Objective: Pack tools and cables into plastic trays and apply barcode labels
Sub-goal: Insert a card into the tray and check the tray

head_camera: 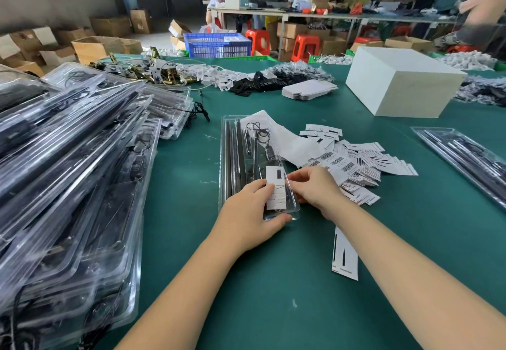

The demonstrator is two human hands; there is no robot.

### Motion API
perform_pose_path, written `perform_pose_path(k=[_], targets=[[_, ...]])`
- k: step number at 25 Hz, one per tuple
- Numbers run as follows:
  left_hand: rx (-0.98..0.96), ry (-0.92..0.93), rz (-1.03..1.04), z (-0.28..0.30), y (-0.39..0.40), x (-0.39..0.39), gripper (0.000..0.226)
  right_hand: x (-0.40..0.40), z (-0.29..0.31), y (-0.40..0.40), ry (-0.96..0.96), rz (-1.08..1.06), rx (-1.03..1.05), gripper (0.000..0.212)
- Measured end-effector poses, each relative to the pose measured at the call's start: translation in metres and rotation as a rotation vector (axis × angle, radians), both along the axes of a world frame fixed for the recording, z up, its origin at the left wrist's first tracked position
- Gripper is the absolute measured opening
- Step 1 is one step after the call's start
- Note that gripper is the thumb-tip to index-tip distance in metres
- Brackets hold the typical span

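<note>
I have a clear plastic tray (232, 141) lying lengthwise on the green desk (287, 281) in front of me, its near end between my hands. It holds long dark tools along its left side and a small coil of black cable (258, 128) near the far end. A white label (276, 185) with black print lies on the tray's near end. My left hand (250, 218) rests on the tray's near left corner, its fingers lying over the label's left edge and the thumb curled round the tray's near rim, so it grips the tray. My right hand (315, 185) is at the tray's right side, its fingertips pinching the label's right edge.

Just right of the tray, a loose heap of barcode labels (353, 164) spreads over the desk, and a long white paper strip (345, 256) lies beside my right forearm. On my left a tall, slanting stack of packed trays (71, 174) covers that side of the desk. Another packed tray (465, 155) lies well apart at the right edge. Farther back stand a white box (402, 83), a pile of black and white small parts (276, 77) and some brass-coloured hardware (142, 70).
</note>
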State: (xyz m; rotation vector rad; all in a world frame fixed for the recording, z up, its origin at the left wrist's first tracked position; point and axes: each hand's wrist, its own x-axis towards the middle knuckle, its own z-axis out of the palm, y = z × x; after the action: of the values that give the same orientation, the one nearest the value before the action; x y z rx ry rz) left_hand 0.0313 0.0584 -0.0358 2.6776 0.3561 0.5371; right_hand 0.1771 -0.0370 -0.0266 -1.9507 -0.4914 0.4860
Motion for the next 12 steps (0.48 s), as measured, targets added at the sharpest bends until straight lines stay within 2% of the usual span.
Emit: perform_pose_path(k=[4, 7, 10, 12], targets=[[0.012, 0.023, -0.004, 0.000, 0.001, 0.000, 0.069, -0.001, 0.004, 0.004, 0.216, -0.050, 0.048, 0.006], [0.021, 0.020, -0.005, 0.000, 0.000, 0.000, 0.068, 0.003, 0.015, 0.008, 0.435, -0.082, 0.046, 0.018], [0.020, 0.017, -0.006, 0.000, -0.001, -0.002, 0.065, -0.001, 0.019, 0.020, 0.416, -0.102, -0.033, 0.019], [0.011, 0.022, -0.004, 0.000, -0.001, -0.001, 0.064, -0.008, 0.020, 0.028, 0.434, -0.177, 0.009, 0.018]])
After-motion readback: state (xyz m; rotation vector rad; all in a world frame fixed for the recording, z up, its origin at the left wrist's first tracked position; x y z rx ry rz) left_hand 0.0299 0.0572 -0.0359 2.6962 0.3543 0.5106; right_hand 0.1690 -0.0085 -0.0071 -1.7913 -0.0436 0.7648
